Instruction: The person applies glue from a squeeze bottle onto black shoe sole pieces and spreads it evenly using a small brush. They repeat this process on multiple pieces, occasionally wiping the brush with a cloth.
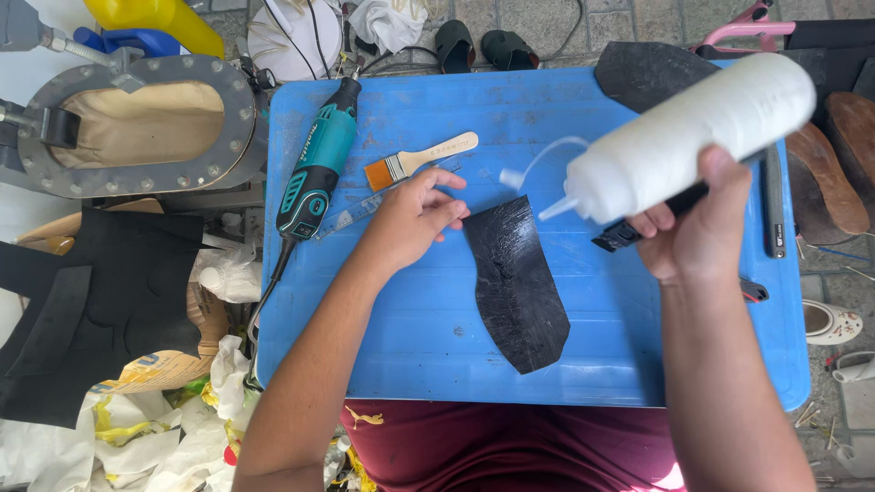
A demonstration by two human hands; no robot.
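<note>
The white squeeze bottle [688, 137] is gripped in the right hand [697, 228], tilted, nozzle aimed down-left at the black sole piece [515, 282] (flat on the blue tabletop [410, 337]). The left hand [415, 219], open, rests beside the sole's top edge; a paintbrush [419, 159] lies just beyond its fingers.

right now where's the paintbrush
In the head view the paintbrush lies on the blue table, left of centre near the far edge, between the teal rotary tool and the left hand.

Blue plastic table [410, 355] on paved ground [519, 14] (daylight), paper scraps [137, 446] around.
</note>
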